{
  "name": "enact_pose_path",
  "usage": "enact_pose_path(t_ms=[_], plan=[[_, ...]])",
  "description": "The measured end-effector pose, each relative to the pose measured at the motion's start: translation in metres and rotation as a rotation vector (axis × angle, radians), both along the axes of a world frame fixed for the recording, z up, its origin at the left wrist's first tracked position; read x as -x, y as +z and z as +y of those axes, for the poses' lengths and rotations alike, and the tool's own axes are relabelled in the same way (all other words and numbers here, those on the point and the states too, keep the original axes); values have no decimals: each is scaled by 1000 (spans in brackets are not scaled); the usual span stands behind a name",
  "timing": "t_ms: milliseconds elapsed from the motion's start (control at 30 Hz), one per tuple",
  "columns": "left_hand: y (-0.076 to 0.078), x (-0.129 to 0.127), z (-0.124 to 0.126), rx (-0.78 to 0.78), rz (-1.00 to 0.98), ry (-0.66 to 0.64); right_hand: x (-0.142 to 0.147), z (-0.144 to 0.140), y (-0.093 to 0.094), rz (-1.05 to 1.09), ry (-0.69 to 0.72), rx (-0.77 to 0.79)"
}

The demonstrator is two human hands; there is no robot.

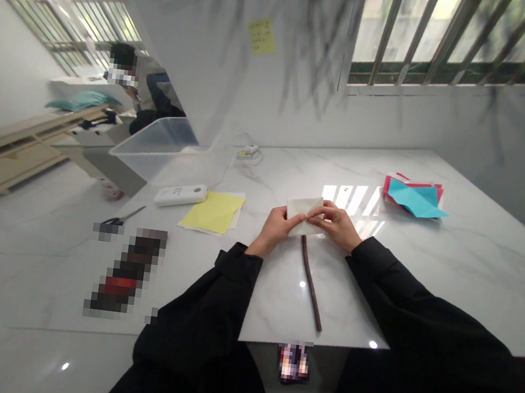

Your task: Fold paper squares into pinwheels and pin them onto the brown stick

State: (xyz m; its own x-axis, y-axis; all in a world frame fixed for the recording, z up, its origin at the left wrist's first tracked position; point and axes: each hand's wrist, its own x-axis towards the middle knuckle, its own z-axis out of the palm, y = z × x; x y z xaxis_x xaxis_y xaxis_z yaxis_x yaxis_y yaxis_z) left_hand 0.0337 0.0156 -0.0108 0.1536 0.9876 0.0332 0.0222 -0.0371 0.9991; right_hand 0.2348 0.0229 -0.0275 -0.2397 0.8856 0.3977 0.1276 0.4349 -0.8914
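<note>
Both hands hold a pale, folded piece of paper [300, 207] above the white marbled table [268, 305]. My left hand [278, 227] grips its left side, thumb pressed on the front face. With its fingers pinched together, my right hand [336, 223] holds the paper near its middle and right edge. Under the paper a thin dark brown stick [311, 285] runs down toward the table's front edge; its upper end is hidden behind the paper, so I cannot tell whether it touches.
Yellow paper [213, 211] lies on white sheets at left, beside a white power strip-like box [181, 195]. Scissors [118, 220] and a clear plastic bin [162, 152] stand further left. Blue paper [415, 197] tops red sheets at right. A person [148, 90] sits in the background.
</note>
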Motion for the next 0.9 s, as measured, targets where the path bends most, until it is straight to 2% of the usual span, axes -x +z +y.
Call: enact_pose_path(t_ms=[200,633,767,900], plan=[[3,0,-1,29,-52,-19,0,-3,2,-79,-79,-47],[2,1,-2,50,-85,-27,0,-8,10,-93,-112,-110],[4,1,-2,34,-96,-44,1,-12,15,-130,-168,-168],[2,1,0,4,-72,8,4,-15,19,-174,-213,-251]])
